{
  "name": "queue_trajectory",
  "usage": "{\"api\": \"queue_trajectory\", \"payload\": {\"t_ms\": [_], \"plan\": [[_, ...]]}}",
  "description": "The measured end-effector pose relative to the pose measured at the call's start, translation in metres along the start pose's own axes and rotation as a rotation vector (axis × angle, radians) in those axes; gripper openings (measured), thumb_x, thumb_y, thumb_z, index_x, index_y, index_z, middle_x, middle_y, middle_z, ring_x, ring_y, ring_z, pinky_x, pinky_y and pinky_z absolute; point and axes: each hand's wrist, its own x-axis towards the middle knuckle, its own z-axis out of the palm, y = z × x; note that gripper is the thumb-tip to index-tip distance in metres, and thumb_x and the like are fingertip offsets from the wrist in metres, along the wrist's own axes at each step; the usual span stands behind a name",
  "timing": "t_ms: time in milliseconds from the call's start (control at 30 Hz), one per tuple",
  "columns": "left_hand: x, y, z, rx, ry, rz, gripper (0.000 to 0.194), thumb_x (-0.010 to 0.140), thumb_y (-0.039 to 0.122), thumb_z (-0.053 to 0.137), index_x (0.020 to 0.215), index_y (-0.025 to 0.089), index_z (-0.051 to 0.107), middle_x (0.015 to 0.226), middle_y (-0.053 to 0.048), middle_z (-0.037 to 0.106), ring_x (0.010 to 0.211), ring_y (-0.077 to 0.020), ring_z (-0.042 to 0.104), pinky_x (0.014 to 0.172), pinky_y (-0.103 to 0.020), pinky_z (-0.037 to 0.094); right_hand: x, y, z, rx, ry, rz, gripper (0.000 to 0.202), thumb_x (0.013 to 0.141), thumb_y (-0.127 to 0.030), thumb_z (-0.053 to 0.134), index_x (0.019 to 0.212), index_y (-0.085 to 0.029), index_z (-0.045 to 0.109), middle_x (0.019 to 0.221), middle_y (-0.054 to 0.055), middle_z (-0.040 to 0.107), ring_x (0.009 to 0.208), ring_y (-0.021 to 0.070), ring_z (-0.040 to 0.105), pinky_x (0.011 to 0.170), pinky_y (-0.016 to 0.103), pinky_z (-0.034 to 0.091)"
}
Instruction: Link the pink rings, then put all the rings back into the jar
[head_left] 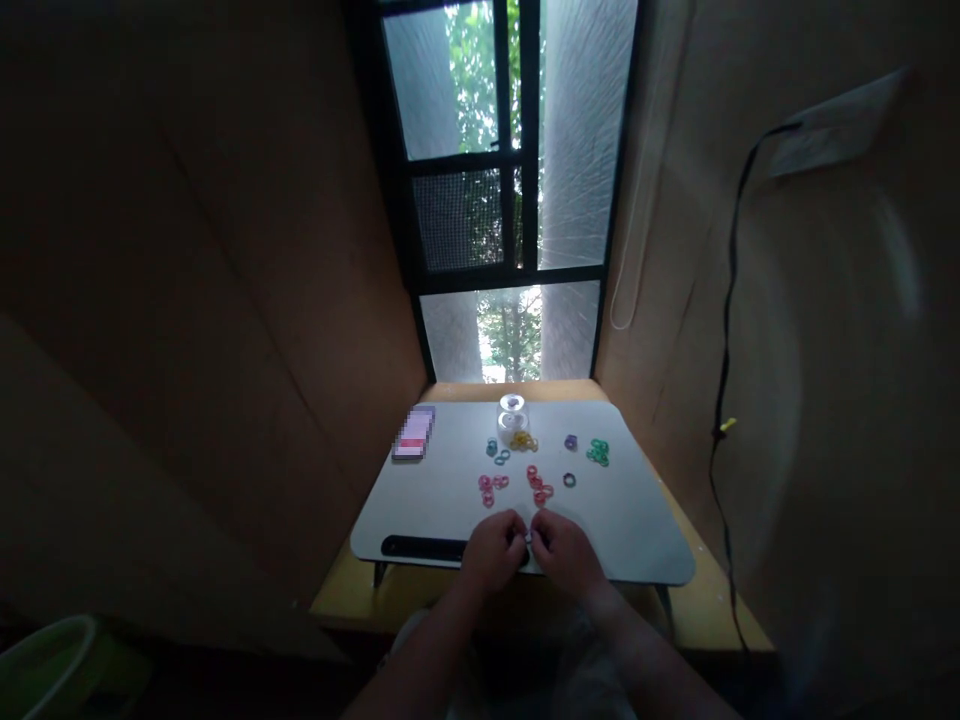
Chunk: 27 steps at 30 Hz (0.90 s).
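My left hand (496, 548) and my right hand (564, 552) meet at the front edge of the white lap table (442, 505), fingers pinched together. Between the fingertips shows a tiny pale thing (528, 537), too small to name. Just beyond my hands lie small coloured rings, like hair ties, sorted by colour: pink rings (488, 490), red rings (537, 484) and a dark greenish ring (569, 480). Farther back are teal rings (502, 457), yellow rings (523, 441), purple rings (571, 442) and green rings (598, 452). A clear jar (513, 415) stands behind the yellow ones.
A phone (414, 433) lies at the table's back left. A black slot (422, 547) runs along the front left edge. Behind is a window (510, 280); a black cable (724, 350) hangs on the right wall. A green bin (56, 655) stands at lower left.
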Motion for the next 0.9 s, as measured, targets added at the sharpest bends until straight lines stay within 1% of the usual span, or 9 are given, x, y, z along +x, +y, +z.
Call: {"api": "queue_trajectory", "payload": {"t_ms": [267,433,633,900], "plan": [[-0.0010,0.0012,-0.0008,-0.017,0.018,-0.002,0.010,0.082,0.020,0.050,0.078,0.019,0.059,0.075,0.000,0.062,0.071,-0.0144,0.054,0.067,-0.026,0.036,-0.0008,-0.0007,-0.0012,0.017,0.015,0.000,0.012,0.083,-0.020,0.048,0.074,-0.020,0.056,0.069,0.000,0.061,0.065,0.0137,0.054,0.062,0.024,0.032],[-0.0009,-0.0001,-0.0011,-0.018,0.009,0.002,0.009,0.082,0.021,0.051,0.079,0.019,0.058,0.074,0.000,0.061,0.070,-0.0143,0.054,0.065,-0.025,0.035,-0.0002,-0.0017,-0.0017,0.025,0.000,0.011,0.013,0.084,-0.020,0.047,0.074,-0.020,0.055,0.070,0.000,0.061,0.065,0.0138,0.054,0.062,0.024,0.033],[-0.0006,-0.0006,0.0001,-0.019,0.011,0.008,0.009,0.083,0.021,0.051,0.078,0.019,0.058,0.075,0.000,0.063,0.072,-0.0143,0.054,0.067,-0.025,0.036,-0.0003,-0.0021,-0.0016,0.016,0.006,0.009,0.013,0.084,-0.021,0.047,0.073,-0.020,0.055,0.070,0.000,0.061,0.067,0.0139,0.054,0.064,0.024,0.034],[-0.0014,-0.0027,0.0013,-0.017,0.011,0.016,0.008,0.083,0.021,0.051,0.080,0.019,0.059,0.076,0.000,0.062,0.072,-0.0142,0.054,0.067,-0.026,0.036,0.0000,0.0012,0.0010,0.017,0.000,0.005,0.013,0.084,-0.021,0.048,0.074,-0.021,0.055,0.070,0.000,0.061,0.066,0.0138,0.054,0.063,0.024,0.033]]}}
